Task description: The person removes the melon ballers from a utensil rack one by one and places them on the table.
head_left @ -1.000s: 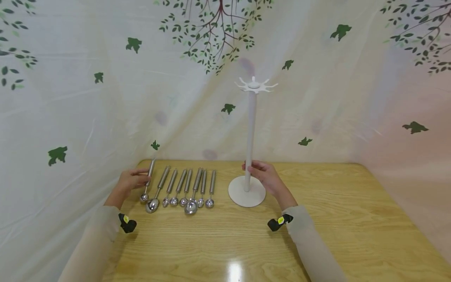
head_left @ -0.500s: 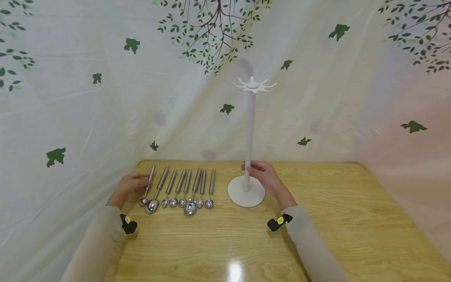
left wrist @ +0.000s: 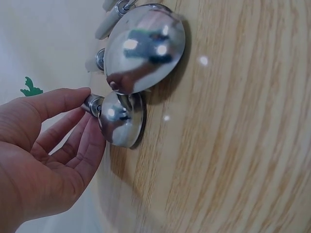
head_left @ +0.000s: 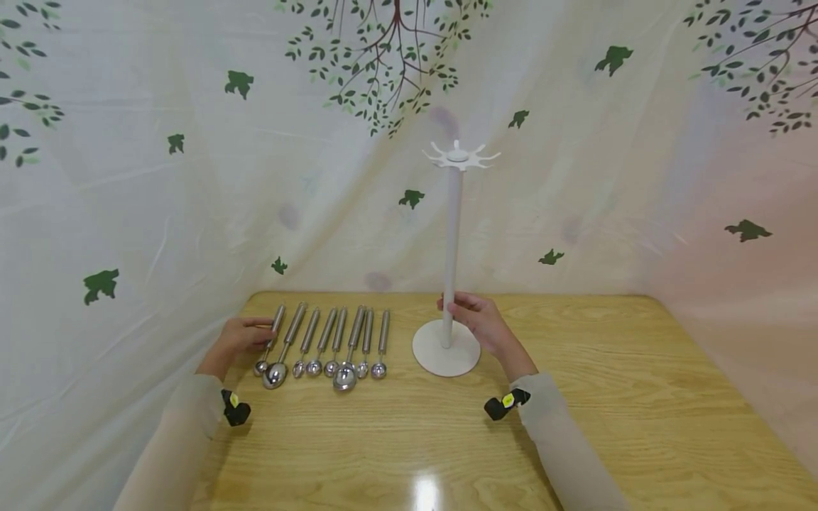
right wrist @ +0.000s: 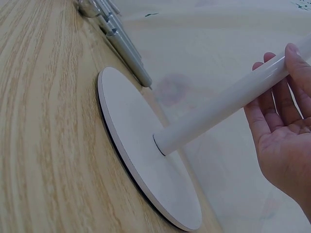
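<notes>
At the left end of a row of metal scoops, my left hand (head_left: 243, 336) pinches the handle of a small round-bowled scoop (head_left: 262, 366). The left wrist view shows fingertips at this handle, close behind the shiny bowl (left wrist: 121, 119), which lies rounded side up on the wood. A larger oval-bowled scoop (head_left: 276, 375) lies right beside it. To the right, my right hand (head_left: 481, 319) holds the lower pole of a white stand (head_left: 452, 241), thumb on one side and fingers on the other. The stand is upright on its round base (right wrist: 141, 150), with hooks (head_left: 457, 156) around its top.
Several more scoops lie side by side, handles away from me, between the hands; one has a large bowl (head_left: 344, 377). They rest on a wooden table (head_left: 358, 447). A leaf-patterned cloth (head_left: 345, 213) hangs behind its back edge.
The left scoop's handle has come down toward the table and shifted slightly right, with my left hand moving along. My right hand and the stand stay in place.
</notes>
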`<state>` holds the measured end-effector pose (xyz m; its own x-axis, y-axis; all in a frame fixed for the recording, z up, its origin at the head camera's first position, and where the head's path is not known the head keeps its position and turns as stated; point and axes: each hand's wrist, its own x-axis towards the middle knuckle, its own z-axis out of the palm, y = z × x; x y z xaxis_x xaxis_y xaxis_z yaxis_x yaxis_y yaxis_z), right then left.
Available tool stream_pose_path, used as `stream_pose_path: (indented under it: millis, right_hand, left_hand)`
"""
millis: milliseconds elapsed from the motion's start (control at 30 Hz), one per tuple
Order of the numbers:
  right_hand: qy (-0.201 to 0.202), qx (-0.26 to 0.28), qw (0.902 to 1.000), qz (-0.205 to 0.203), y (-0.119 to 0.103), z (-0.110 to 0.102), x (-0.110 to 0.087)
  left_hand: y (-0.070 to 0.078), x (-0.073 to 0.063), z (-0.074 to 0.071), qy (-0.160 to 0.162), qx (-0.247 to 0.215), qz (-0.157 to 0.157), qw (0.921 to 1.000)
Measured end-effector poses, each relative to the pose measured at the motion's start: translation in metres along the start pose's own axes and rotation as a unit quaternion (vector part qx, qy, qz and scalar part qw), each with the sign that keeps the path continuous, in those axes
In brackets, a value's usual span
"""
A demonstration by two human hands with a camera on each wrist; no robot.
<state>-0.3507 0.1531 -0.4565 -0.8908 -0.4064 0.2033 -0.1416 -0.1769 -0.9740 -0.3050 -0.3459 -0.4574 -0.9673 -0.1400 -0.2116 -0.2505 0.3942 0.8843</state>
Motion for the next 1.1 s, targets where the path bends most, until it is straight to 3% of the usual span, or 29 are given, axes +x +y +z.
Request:
stream_pose_path:
  millis: [133, 367, 1100]
  right_hand:
    - [0.001, 0.002, 1.0, 0.0, 0.0014, -0.0004, 0.0003]
    - [0.001, -0.003, 1.0, 0.004, 0.002, -0.0011, 0.0003]
    - [0.004, -0.001, 1.0, 0.006, 0.0026, -0.0008, 0.0006]
  left_hand:
    - [0.0032, -0.0039, 0.0017, 0.0, 0.011, 0.008, 0.9999]
    - [-0.0011, 0.0007, 0.0049, 0.006, 0.026, 0.017, 0.9995]
    - [0.0016, 0.0003, 0.0081, 0.015, 0.042, 0.017, 0.9989]
